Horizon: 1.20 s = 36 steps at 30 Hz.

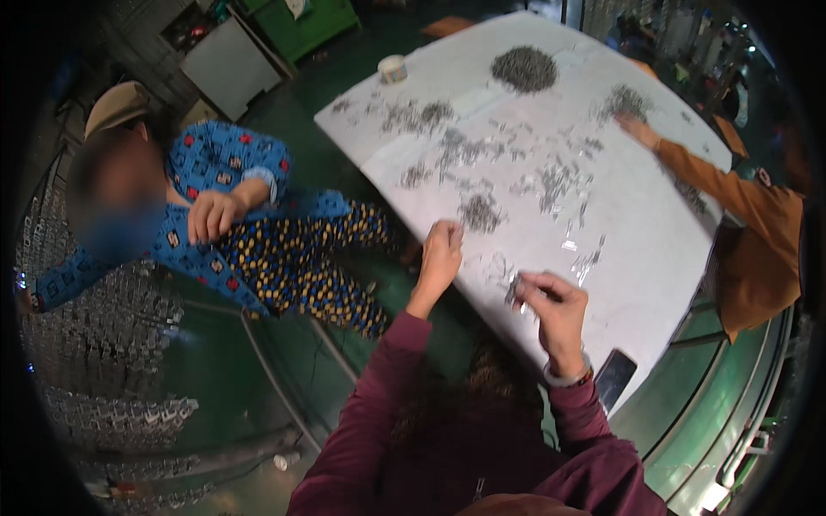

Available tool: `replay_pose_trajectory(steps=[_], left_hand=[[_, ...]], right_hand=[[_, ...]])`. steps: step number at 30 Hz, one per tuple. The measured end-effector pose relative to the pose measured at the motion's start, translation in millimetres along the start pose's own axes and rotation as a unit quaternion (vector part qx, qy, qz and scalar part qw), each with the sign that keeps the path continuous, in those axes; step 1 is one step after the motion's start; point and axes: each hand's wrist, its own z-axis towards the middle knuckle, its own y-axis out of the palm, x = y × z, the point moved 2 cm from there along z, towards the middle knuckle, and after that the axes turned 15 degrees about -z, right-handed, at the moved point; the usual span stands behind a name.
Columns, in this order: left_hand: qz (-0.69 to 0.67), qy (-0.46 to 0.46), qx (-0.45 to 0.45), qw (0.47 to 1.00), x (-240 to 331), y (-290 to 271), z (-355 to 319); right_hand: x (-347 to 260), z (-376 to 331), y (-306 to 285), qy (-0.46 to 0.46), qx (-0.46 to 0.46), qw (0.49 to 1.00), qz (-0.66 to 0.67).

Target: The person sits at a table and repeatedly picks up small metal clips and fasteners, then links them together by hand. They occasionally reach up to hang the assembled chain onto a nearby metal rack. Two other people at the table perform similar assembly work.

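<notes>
My left hand [440,254] rests at the near edge of a white table [654,258], fingers curled, close to a small heap of little grey metal parts [480,211]. My right hand [551,310] is closed around a few of these thin metal pieces [514,291] just above the tabletop. More of the parts lie scattered over the sheet, with a big dark pile [524,68] at the far end. Both my sleeves are dark red.
A person in an orange-brown sleeve [718,185] reaches onto the table from the right, hand [638,131] on a pile. A child in blue patterned clothes [249,224] sits at the left. A dark phone [614,378] lies by my right wrist; a small cup [393,68] stands at the far corner.
</notes>
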Motion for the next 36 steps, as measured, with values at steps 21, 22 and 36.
replay_pose_trajectory(steps=[21,22,36], left_hand=[[-0.296,-0.009,-0.022,0.955,127.1,-10.9,-86.3],[-0.29,-0.007,-0.018,0.957,131.4,-15.6,-85.9],[-0.242,-0.01,-0.03,0.97,100.8,-39.5,-112.5]], right_hand=[[34.0,-1.3,-10.5,-0.122,0.098,0.973,-0.171],[47.3,8.3,-37.7,-0.062,0.129,0.971,-0.194],[110.4,59.4,-116.8,0.076,0.1,0.904,-0.408]])
